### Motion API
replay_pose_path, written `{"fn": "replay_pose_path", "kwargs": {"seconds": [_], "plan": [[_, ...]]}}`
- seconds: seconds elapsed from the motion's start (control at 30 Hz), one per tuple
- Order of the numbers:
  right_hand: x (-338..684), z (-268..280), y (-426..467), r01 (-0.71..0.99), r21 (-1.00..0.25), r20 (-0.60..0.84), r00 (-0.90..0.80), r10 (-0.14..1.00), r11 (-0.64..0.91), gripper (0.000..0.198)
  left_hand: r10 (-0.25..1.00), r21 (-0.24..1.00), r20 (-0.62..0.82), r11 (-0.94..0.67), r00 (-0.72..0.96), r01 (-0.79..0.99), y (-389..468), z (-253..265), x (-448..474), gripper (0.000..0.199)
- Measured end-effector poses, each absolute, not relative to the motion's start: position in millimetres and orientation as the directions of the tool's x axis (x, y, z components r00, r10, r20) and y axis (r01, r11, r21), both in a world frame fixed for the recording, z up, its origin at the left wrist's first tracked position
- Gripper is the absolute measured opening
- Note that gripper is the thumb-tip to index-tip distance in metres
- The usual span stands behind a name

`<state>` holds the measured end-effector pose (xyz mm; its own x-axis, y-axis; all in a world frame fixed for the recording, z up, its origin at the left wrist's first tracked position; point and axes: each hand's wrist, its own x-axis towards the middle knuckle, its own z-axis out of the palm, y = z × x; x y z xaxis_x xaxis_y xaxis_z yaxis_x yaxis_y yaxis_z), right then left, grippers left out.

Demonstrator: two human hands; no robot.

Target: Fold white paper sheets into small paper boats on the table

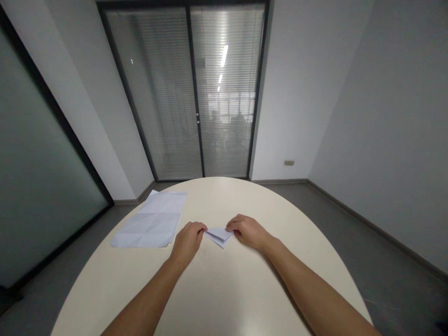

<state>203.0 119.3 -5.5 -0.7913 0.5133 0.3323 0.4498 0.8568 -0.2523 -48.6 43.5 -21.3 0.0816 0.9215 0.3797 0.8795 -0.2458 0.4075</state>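
A small folded piece of white paper is between my two hands, just over the middle of the table. It has a triangular outline with its point toward me, and its layers stand slightly apart. My left hand pinches its left corner between thumb and fingers. At the opposite corner, my right hand grips the paper with thumb and bent fingers. The corners inside both grips are hidden by the fingertips.
Creased white sheets lie stacked at the left of the round cream table, close to my left hand. Beyond the table's far edge stand glass doors with blinds. Plain walls rise on both sides.
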Motion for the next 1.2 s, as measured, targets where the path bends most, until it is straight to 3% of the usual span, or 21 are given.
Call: {"fn": "replay_pose_path", "kwargs": {"seconds": [0.23, 0.43, 0.63, 1.0, 1.2], "plan": [[205.2, 7.1, 106.5, 0.442, -0.256, 0.307, -0.806, 0.506, 0.860, 0.030, 0.885, 0.404, 0.444, -0.337, 0.140, 0.851, 43.7, -21.3, -48.1, 0.029], [202.5, 12.6, 102.5, 0.434, -0.255, 0.303, -0.812, 0.498, 0.864, 0.027, 0.857, 0.366, 0.413, -0.465, 0.307, 0.806, 39.7, -17.6, -43.7, 0.035], [192.2, 1.5, 105.9, 0.536, -0.221, 0.372, -0.725, 0.579, 0.815, 0.027, 0.803, 0.326, 0.427, -0.566, 0.416, 0.757, 33.7, -13.0, -38.6, 0.038], [187.4, -5.8, 103.5, 0.468, -0.276, 0.382, -0.748, 0.543, 0.839, 0.039, 0.789, 0.226, 0.387, -0.583, 0.477, 0.780, 32.3, -7.6, -39.1, 0.037], [191.6, -9.0, 107.1, 0.495, -0.301, 0.286, -0.769, 0.572, 0.815, 0.043, 0.830, 0.202, 0.360, -0.516, 0.427, 0.833, 33.2, -4.3, -33.5, 0.033]]}}
